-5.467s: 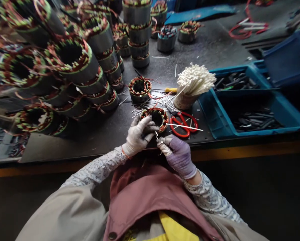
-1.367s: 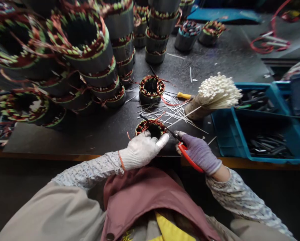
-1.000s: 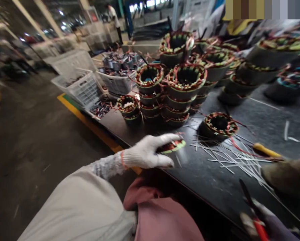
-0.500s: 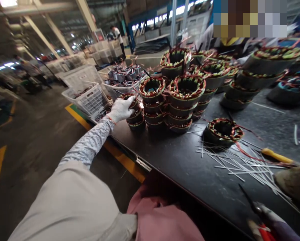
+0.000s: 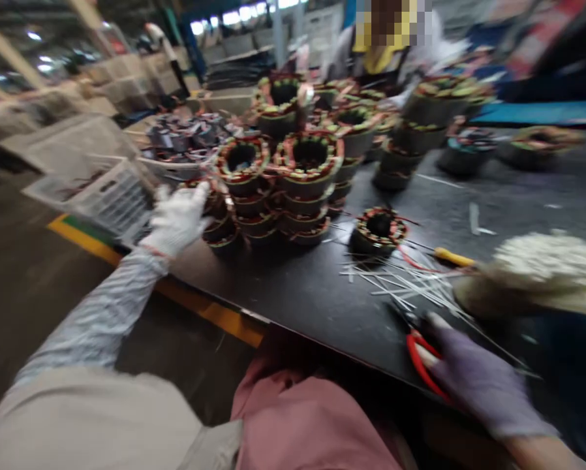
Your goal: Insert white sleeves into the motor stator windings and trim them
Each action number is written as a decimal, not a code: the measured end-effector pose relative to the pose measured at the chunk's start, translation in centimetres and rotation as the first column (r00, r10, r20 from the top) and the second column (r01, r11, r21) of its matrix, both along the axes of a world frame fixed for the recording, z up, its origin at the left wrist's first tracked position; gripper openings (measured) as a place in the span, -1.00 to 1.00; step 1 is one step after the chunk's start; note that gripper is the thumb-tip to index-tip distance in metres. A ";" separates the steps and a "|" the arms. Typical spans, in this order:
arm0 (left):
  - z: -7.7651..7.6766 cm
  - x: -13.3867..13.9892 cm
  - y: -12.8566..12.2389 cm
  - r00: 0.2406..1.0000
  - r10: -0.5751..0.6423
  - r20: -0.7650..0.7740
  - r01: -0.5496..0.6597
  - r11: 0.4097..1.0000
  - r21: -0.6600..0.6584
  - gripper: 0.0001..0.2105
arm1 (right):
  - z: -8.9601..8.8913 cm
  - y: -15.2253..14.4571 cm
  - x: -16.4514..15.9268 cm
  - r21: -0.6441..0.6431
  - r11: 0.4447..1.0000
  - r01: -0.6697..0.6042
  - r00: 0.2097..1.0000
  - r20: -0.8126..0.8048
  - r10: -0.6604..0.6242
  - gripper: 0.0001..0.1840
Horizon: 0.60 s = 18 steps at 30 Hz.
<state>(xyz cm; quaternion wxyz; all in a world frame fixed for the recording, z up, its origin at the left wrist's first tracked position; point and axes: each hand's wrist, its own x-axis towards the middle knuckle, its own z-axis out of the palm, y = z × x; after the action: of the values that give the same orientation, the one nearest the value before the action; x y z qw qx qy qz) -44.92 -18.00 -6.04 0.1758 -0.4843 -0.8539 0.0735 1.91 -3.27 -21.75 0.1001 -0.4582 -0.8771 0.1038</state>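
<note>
My left hand [image 5: 175,220], in a white glove, is at the leftmost stack of motor stators, its fingers closed at the rim of the top stator [image 5: 213,201]; blur hides part of the grip. Beside it rise two more stacks of stators [image 5: 305,176] with copper windings. My right hand [image 5: 479,378], in a purple glove, grips red-handled scissors [image 5: 423,365], their dark blades pointing up and left over the black tabletop [image 5: 293,294]. A single stator [image 5: 377,234] sits farther up the table, close to loose white sticks [image 5: 405,282].
A yellow-handled tool [image 5: 453,256] lies near a bundle of pale strands [image 5: 552,271] at the right. White plastic crates [image 5: 119,202] with parts stand at the left. Across the table is a person [image 5: 381,55] behind more stators [image 5: 420,124]. The table's front edge [image 5: 254,316] slants below.
The view has swung right, so the stacks appear farther left. My right hand and the scissors have come further into view. My left hand stays at the leftmost stack, slightly more to its left.
</note>
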 end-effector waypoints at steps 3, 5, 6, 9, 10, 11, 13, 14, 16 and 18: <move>-1.5 4.2 -0.3 0.970 -0.237 -0.054 0.242 0.926 0.290 -0.50 | 1.9 -0.2 -1.6 0.017 0.998 0.055 0.955 0.290 -0.057 -0.52; -3.4 8.5 2.3 0.801 -0.595 -0.065 0.585 0.754 0.299 -0.57 | 2.2 -0.4 -1.6 0.063 0.995 0.083 0.925 0.366 -0.101 -0.54; -4.6 10.9 4.6 0.693 -0.721 -0.015 0.696 0.663 0.277 -0.61 | 2.3 -0.5 -1.3 0.106 0.991 0.084 0.928 0.354 -0.116 -0.57; -7.8 17.9 13.6 0.643 -0.744 0.182 0.726 0.668 0.167 -0.46 | 3.0 -0.7 0.2 0.350 0.929 0.119 0.979 0.115 -0.169 -0.66; -8.6 19.6 16.6 0.653 -0.712 0.258 0.719 0.690 0.084 -0.36 | 3.5 -0.6 0.8 0.442 0.881 0.171 0.983 -0.009 -0.186 -0.66; -9.3 20.8 19.3 0.657 -0.685 0.316 0.721 0.693 0.004 -0.31 | 4.1 -0.4 1.3 0.520 0.820 0.240 0.971 -0.130 -0.202 -0.66; -10.1 21.9 23.1 0.683 -0.623 0.382 0.682 0.731 -0.027 -0.30 | 5.4 0.4 2.1 0.611 0.698 0.374 0.924 -0.307 -0.227 -0.66; -10.3 21.8 24.1 0.674 -0.621 0.400 0.679 0.734 -0.002 -0.33 | 6.0 0.9 2.4 0.622 0.660 0.421 0.904 -0.351 -0.245 -0.66; -10.3 21.0 24.4 0.607 -0.677 0.416 0.714 0.694 0.086 -0.37 | 6.9 2.1 2.8 0.612 0.635 0.471 0.880 -0.369 -0.298 -0.64; -10.0 20.0 23.0 0.505 -0.761 0.408 0.784 0.602 0.154 -0.38 | 7.2 3.4 3.0 0.573 0.663 0.481 0.877 -0.325 -0.354 -0.63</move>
<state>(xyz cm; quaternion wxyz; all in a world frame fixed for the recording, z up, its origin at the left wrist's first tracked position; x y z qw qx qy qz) -24.96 4.98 -16.01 -0.0169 -0.8210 -0.5618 -0.1004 4.88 0.11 -14.52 0.3521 -0.5739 -0.7161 -0.1840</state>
